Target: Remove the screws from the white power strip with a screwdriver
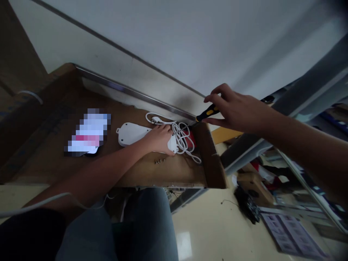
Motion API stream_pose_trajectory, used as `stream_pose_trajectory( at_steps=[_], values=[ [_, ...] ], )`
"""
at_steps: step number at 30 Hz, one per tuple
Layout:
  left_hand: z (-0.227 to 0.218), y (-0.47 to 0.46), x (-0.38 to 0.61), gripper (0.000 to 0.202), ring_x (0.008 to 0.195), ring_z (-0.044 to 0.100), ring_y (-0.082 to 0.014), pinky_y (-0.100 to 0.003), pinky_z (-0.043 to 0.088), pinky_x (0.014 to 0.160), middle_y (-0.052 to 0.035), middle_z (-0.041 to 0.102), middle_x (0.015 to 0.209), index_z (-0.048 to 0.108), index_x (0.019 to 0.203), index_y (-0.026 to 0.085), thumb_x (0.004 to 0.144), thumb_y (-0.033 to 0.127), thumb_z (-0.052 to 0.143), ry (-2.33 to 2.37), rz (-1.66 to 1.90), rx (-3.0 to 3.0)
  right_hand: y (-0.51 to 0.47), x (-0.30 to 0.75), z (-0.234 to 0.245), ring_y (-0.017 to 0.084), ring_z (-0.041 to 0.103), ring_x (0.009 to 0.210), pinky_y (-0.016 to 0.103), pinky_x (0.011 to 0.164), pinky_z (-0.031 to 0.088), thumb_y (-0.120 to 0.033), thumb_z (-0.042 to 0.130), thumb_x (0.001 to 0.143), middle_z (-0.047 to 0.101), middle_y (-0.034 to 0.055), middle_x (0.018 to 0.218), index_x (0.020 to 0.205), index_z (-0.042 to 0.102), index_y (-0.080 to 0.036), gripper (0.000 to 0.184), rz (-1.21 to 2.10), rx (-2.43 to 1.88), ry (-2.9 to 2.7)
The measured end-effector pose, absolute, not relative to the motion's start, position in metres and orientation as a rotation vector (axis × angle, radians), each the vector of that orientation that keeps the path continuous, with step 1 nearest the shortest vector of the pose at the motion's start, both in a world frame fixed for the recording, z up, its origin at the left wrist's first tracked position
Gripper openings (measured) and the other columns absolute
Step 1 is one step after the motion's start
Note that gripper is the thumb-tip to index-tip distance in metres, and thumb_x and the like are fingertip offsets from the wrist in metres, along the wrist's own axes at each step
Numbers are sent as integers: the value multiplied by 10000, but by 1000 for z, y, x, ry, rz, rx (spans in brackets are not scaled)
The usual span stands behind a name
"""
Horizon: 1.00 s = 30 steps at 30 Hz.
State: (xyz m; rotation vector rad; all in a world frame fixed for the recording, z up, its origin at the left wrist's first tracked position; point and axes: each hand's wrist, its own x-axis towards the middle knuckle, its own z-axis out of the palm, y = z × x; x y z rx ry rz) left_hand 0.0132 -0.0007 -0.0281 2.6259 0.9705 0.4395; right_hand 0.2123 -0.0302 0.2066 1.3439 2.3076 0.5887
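Meanwhile, left hand (160, 139) holds power strip (130, 133), right (239, 112) screwdriver (208, 113).

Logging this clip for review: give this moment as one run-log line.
left hand: on power strip | right hand: holds screwdriver | nearby: screws

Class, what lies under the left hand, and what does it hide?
The left hand rests on a white power strip; its middle is covered, so that part cannot be seen.

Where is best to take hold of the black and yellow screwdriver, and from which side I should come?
Take the screwdriver's black and yellow handle, coming from above on the right, like the right hand: the handle is the thick part and stands clear, while the thin shaft points down toward the board.
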Motion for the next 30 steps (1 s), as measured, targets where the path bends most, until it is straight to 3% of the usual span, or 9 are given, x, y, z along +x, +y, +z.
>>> stream_pose_trajectory(
  at_steps=[3,6,11,16,20,25,28,30],
  values=[
    [-29,0,13,929,1379,561,-420,-515,460,1200,-210,638,1415,670,1386,131,687,721,831,970,460,2629,-29,223,211,307,650,1169,481,988,576,-498,324,1059,546,187,1485,1398,602,-223,517,555,1169,2366],
    [-30,0,13,910,1353,574,-421,-525,475,1180,-198,651,1400,679,1377,163,672,714,840,971,477,2634,-24,224,216,261,673,1075,442,918,589,-458,289,1084,624,159,1322,1271,635,-221,460,465,1079,2448],
    [-29,0,13,945,1362,565,-428,-522,463,1199,-192,644,1434,670,1403,165,665,731,837,971,473,2614,-12,220,224,163,645,843,348,797,505,-481,396,1098,701,89,1175,1192,679,-227,392,339,1005,2494],
    [-31,0,13,939,1366,566,-430,-530,463,1196,-200,640,1435,664,1413,173,674,728,829,971,467,2606,-4,216,228,157,641,804,319,784,448,-521,610,997,768,28,1077,1134,749,-280,310,212,1197,2365],
    [-32,0,14,949,1375,558,-433,-527,446,1208,-197,636,1441,655,1425,175,675,734,816,967,477,2613,-1,204,229,131,548,647,314,720,392,-564,721,921,703,13,730,1019,792,-239,347,159,1383,2225],
    [-31,0,14,936,1391,548,-431,-519,454,1202,-194,639,1435,660,1414,173,685,740,813,988,466,2599,5,191,224,112,457,535,338,639,402,-768,605,938,561,49,532,774,764,-168,643,68,1836,1952],
    [-29,-1,13,945,1397,545,-430,-517,448,1207,-197,634,1442,655,1413,164,688,749,814,980,453,2601,3,189,222,117,465,489,346,596,436,-821,593,912,548,25,537,899,749,-166,674,-58,2021,1760],
    [-28,-1,13,956,1390,550,-431,-522,442,1212,-207,628,1448,648,1422,142,691,734,821,971,440,2604,0,191,221,117,544,565,326,630,475,-735,709,871,687,16,736,1130,700,-211,584,-10,1987,1876]
  ],
)
